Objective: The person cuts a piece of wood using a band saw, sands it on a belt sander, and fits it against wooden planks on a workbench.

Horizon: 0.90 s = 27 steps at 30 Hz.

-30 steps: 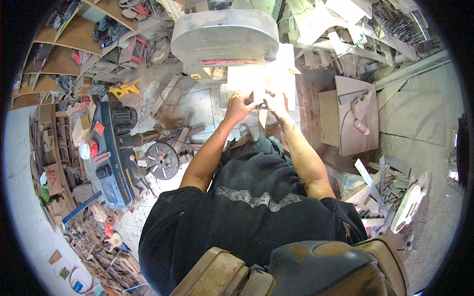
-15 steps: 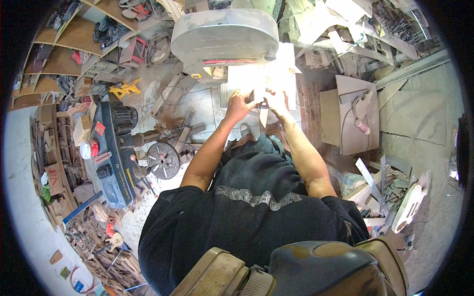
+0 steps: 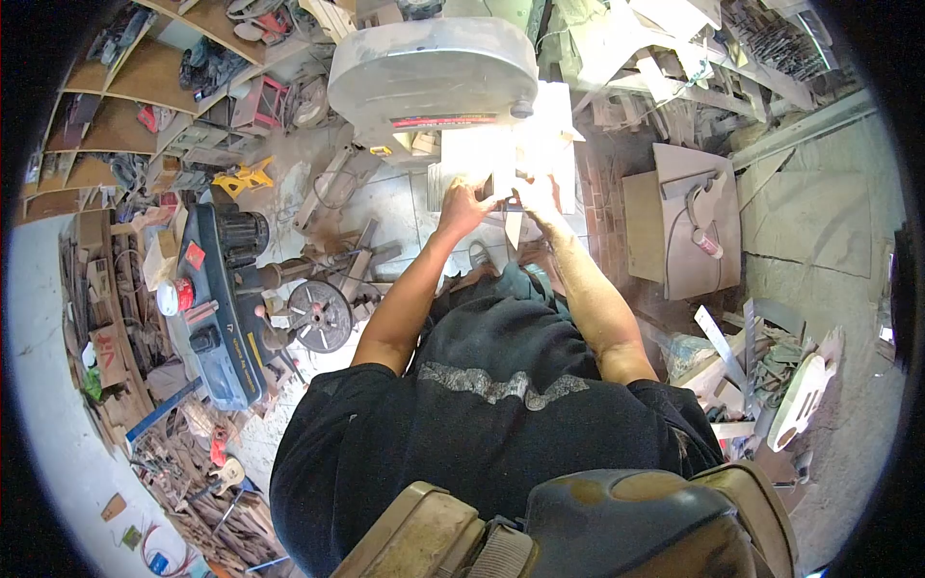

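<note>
Both hands, left hand (image 3: 462,204) and right hand (image 3: 536,197), are at twelve o'clock, with bent fingers beside the pale wood piece, but glare hides if they grasp it. Beyond stands the big grey machine (image 3: 434,72), then its bright table (image 3: 466,154), and the wood piece (image 3: 514,229) points to six o'clock; the step seems guiding, calling for slow, even pressure, fingertips away from cutting.

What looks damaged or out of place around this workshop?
A jagged, crack-like line crosses the floor beside the pale panel on the right. Scrap wood lies jumbled at lower left. Nothing stands out near the left hand or right hand, though glare hides detail.
</note>
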{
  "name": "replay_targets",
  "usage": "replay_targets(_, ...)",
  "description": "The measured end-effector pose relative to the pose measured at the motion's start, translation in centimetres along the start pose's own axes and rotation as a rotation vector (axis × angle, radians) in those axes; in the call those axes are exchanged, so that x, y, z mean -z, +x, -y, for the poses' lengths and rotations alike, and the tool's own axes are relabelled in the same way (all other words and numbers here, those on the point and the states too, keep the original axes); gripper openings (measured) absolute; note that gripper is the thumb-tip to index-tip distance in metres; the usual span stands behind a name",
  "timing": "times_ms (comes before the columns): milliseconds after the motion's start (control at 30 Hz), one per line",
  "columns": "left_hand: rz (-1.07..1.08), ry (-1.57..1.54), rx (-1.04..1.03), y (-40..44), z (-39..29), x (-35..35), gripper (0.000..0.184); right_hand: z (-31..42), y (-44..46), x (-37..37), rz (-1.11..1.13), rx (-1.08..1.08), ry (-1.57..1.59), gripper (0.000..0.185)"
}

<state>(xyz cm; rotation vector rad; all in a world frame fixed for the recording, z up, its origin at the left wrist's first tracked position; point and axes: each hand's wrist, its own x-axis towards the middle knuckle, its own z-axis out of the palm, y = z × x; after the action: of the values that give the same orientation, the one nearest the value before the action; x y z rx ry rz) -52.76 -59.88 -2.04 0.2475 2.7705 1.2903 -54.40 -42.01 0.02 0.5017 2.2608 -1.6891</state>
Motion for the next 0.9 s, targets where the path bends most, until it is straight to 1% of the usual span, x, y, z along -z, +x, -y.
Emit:
replay_targets(133,-0.039,0.023,-0.010,-0.2,0.0,-0.1,0.043,-0.1,0.2,0.0,0.003,0.000,-0.016,0.033)
replay_targets(233,0.023,-0.007,0.039,0.0,-0.3,0.1,0.045,-0.2,0.2,0.0,0.010,0.006,0.004,0.034)
replay_targets(300,0.097,0.004,0.091,0.0,-1.3,1.0,0.052,-1.0,0.7,-0.3,0.015,0.035,0.035,0.035)
replay_targets(400,0.084,0.022,0.088,0.0,-1.9,1.3,0.049,-2.1,1.6,-0.6,0.018,0.018,0.081,0.036)
replay_targets(500,0.146,0.056,0.140,0.2,-2.0,1.6,0.047,-2.4,1.9,-0.8,0.026,0.006,0.124,0.036)
replay_targets(567,0.049,0.024,0.073,0.1,-1.1,0.8,0.043,-2.2,1.6,-0.7,0.035,0.017,0.167,0.038)
replay_targets(600,0.001,0.009,0.040,0.1,-0.9,0.6,0.044,-1.6,1.1,-0.6,0.040,0.022,0.189,0.039)
replay_targets(700,-0.047,0.028,0.012,0.1,-0.3,0.1,0.046,0.0,0.3,-0.2,0.041,-0.005,0.090,0.041)
replay_targets(800,-0.044,0.012,0.038,0.1,0.2,-0.2,0.048,-0.7,0.8,-0.3,0.055,0.032,0.134,0.043)
replay_targets(900,-0.056,0.034,0.022,0.3,0.5,-0.4,0.050,0.0,0.5,-0.2,0.048,-0.008,0.111,0.042)
